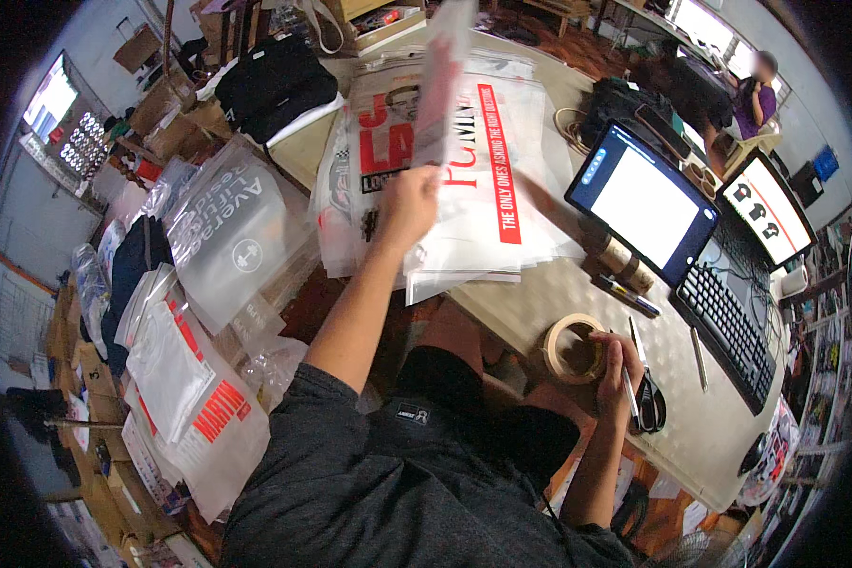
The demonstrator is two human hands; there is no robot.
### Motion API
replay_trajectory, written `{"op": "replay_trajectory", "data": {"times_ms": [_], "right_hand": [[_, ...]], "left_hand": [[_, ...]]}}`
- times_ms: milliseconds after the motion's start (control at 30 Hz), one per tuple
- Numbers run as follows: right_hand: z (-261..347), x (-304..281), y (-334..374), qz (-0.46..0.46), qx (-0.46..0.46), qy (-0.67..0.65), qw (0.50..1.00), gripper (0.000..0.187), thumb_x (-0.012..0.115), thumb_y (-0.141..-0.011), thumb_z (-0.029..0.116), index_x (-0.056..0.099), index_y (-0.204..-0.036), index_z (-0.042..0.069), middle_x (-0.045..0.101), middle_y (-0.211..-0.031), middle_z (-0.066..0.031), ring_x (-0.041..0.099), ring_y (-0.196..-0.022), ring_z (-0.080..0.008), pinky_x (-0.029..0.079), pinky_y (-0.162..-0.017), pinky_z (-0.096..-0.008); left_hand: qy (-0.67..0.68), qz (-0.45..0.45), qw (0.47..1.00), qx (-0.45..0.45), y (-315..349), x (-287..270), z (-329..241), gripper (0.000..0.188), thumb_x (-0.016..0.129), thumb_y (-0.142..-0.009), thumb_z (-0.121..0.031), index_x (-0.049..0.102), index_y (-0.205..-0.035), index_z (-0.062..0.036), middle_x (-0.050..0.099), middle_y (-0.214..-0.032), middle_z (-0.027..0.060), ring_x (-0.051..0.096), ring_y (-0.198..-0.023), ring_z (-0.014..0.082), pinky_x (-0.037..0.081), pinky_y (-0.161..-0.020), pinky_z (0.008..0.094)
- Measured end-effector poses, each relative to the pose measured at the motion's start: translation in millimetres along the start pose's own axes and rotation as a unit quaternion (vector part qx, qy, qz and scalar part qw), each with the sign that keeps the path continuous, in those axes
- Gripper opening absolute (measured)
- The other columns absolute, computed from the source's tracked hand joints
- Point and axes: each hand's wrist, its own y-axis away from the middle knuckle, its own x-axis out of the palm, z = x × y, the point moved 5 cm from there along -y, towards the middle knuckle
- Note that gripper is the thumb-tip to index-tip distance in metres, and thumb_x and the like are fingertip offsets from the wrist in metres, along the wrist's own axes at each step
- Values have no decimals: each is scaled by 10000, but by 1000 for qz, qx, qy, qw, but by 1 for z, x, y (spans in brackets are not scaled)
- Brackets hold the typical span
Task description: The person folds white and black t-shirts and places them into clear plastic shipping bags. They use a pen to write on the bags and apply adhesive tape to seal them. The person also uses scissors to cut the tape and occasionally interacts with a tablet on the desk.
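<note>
Right hand [618, 364] closed on tape roll [575, 348], left hand [407, 204] gripping plastic sleeve [442, 80].

We have one view only, from a wide fisheye camera worn on the head, left of a pair. It looks steeply down over our own dark-sleeved shoulders and lap onto the desk [540, 312]. Our forearms enter from the lower edge and reach up into the frame. The view is upright, unmirrored; its left is our left. Straight edges bow toward the dark circular rim. The near desk edge sits close beneath us; the tablet [644, 204] and keyboard [724, 327] lie farther to the right. No second view to compare overlap.
</note>
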Motion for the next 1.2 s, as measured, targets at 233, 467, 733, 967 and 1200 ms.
{"op": "replay_trajectory", "data": {"times_ms": [233,467,733,967,1200], "right_hand": [[10,3,0,8,0,-20,1000,288,461,-994,175,654,-951,-35,692,-950,-143,644,-930,-215,467,-885,-314],[12,3,-2,13,3,-11,1000,267,463,-990,152,652,-960,-34,692,-959,-142,645,-939,-217,462,-897,-318],[3,1,0,23,24,-11,999,305,451,-1009,194,648,-962,-33,683,-977,-130,627,-973,-202,450,-923,-315],[7,0,-1,14,12,2,1000,265,473,-982,155,683,-958,-6,703,-925,-122,639,-884,-185,466,-835,-284],[12,-1,2,41,99,30,994,324,476,-996,235,672,-957,-20,689,-942,-100,615,-917,-169,455,-872,-298]], "left_hand": [[231,-4,972,-39,-25,-34,41,560,516,-943,-462,603,-1206,26,654,-1139,178,613,-1079,274,429,-986,361],[-331,-24,930,-159,-11,-18,121,513,486,-938,-420,548,-1311,-74,250,-1527,199,154,-1433,389,98,-1076,695],[-374,-139,906,141,-26,1,136,428,489,-924,-399,582,-1256,-145,469,-1378,157,416,-1284,327,272,-1007,636],[-96,-133,961,223,-73,-29,-7,274,568,-780,-82,621,-1037,-5,636,-1007,221,616,-915,403,494,-804,469],[-206,-198,941,182,-141,-50,-62,177,566,-787,-68,661,-888,43,650,-911,276,642,-896,433,511,-819,487]]}}
